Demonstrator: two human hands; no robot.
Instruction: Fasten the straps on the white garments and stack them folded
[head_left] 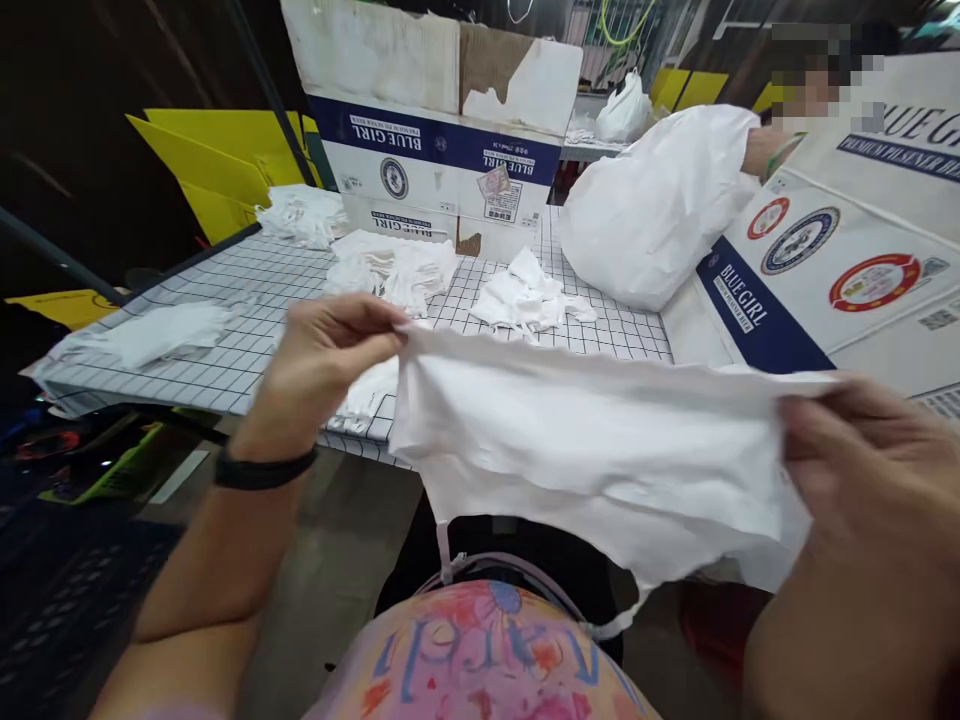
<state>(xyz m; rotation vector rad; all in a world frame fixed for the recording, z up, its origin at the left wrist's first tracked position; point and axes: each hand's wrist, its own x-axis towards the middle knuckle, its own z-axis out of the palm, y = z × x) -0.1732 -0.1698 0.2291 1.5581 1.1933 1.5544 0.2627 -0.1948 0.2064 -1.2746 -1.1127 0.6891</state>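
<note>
A white strappy crop top (pixel 592 430) is stretched out sideways between my hands above my lap, its thin straps hanging down. My left hand (pixel 330 350), with a black band at the wrist, pinches the upper left corner. At the other end, my right hand (pixel 877 470) grips the right edge, somewhat blurred. Just beyond the top, a loose white garment (pixel 525 292) lies crumpled on the checked table (pixel 622 335). A stack of folded white garments (pixel 394 268) sits left of it. Part of another white piece shows behind my left hand.
Blue-and-white cartons stand at the back (pixel 442 150) and at the right (pixel 847 240). Between them, a person's hand (pixel 765 150) is at a big white plastic bag (pixel 652 210). More white garments (pixel 150 330) lie at the table's left. Yellow sheets (pixel 210 165) stand behind.
</note>
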